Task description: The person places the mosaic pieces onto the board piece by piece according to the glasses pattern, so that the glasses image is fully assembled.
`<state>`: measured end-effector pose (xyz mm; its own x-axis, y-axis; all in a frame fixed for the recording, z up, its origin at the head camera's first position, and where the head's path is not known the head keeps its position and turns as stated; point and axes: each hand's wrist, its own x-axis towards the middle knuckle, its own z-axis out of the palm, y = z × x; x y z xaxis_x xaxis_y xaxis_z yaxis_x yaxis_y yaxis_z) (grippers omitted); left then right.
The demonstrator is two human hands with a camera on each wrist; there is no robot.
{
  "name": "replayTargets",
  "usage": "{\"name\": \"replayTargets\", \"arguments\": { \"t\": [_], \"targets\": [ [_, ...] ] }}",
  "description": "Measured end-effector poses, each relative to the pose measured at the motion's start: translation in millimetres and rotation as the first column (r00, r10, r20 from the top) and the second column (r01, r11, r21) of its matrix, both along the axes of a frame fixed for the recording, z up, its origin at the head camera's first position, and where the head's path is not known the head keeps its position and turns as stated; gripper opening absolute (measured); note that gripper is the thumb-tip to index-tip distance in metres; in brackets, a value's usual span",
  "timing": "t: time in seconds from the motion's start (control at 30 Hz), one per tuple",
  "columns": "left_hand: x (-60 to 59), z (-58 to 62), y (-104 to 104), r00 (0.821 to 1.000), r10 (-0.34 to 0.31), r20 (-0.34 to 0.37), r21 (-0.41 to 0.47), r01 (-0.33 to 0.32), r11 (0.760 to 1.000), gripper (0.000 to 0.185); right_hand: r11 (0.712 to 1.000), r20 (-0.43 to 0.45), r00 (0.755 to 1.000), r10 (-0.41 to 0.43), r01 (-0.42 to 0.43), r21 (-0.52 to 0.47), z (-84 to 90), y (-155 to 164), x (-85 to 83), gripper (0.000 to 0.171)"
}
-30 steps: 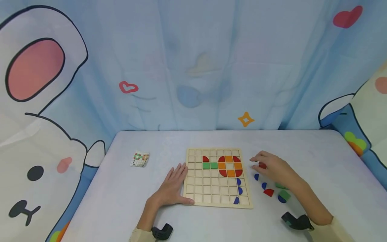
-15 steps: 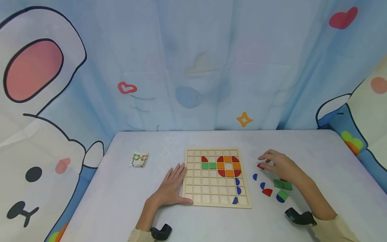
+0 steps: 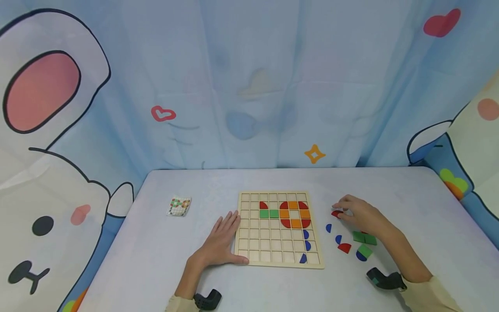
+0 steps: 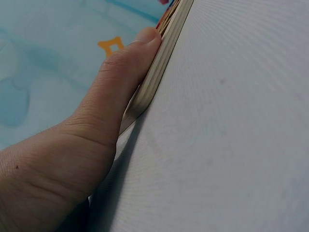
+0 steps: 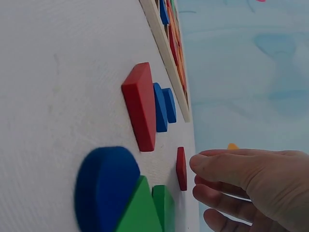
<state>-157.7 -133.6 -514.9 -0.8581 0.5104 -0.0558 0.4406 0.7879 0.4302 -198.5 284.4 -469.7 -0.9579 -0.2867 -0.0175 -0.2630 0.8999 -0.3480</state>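
Observation:
A square wooden grid board (image 3: 265, 245) lies on the table, partly filled with red, orange, green and blue pieces. My left hand (image 3: 220, 242) rests along its left edge, fingers spread and thumb at the near corner; in the left wrist view the thumb (image 4: 118, 72) lies on the board's side (image 4: 157, 77). Right of the board, my right hand (image 3: 362, 215) hovers over a red quarter-circle piece (image 3: 336, 213). In the right wrist view that red piece (image 5: 181, 169) is on the table, with the right hand's (image 5: 251, 188) thumb tip right beside it and the fingers loosely bent.
Loose blue pieces (image 3: 329, 228), another red piece (image 3: 345, 248) and green squares (image 3: 364, 238) lie near my right hand. A green piece (image 3: 365, 250) overlaps a blue half-circle (image 3: 361, 256). A small pattern card (image 3: 179, 206) lies at the left. A printed curtain (image 3: 249, 86) hangs behind the table.
My right hand has shifted a little to the right, uncovering the green squares and more of the red quarter-circle piece. The left hand stays on the board.

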Motion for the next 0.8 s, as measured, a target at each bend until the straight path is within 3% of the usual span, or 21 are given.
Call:
{"name": "replayTargets", "arguments": {
  "t": [0.37,0.57,0.8],
  "targets": [
    [0.6,2.5,-0.5,1.000,-0.011,-0.005,0.006,0.012,1.000,0.122,0.997,-0.045,0.998,0.044,-0.041,0.059,-6.4,-2.5,-2.0,0.026],
    [0.5,3.6,-0.1,1.000,-0.014,-0.017,0.002,0.014,1.000,0.122,0.998,-0.070,0.996,0.050,-0.047,0.048,-9.1,-1.8,-2.0,0.030],
    [0.6,2.3,-0.4,1.000,-0.013,-0.017,-0.017,0.013,1.000,0.122,0.999,-0.060,0.998,0.034,-0.034,0.007,-8.5,-0.8,-1.9,0.020]
  ]
}}
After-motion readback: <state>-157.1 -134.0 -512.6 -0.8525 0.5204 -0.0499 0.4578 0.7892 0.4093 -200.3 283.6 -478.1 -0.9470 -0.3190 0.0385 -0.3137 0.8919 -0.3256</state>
